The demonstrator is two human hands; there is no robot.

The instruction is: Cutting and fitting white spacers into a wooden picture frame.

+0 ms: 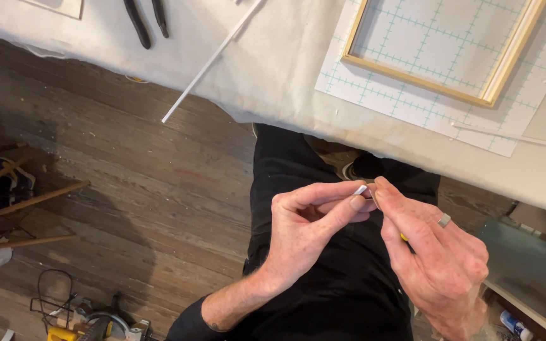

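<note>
Two hands: we're pinching a small white piece [361, 189] between left hand [308, 221] fingertips, over the lap.
Right hand [434, 249]: closing on a thin tool, its make unclear, tip touching the piece.
Tip: we're keeping both hands braced close, judging steadiness matters.
Surface: white-covered table [273, 69] holding a wooden frame [412, 79] on a grid mat [526, 95], pliers [143, 22].
Room: we're standing on a wood floor [127, 170].

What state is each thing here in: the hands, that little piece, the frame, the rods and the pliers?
Left hand: pinching a small white piece at its fingertips.
Right hand: closed on a thin tool, its tip at the piece.
Wooden frame: lying flat on a gridded mat.
White rod: on the table, its end overhanging the edge.
Pliers: lying unused, handles apart.
</note>
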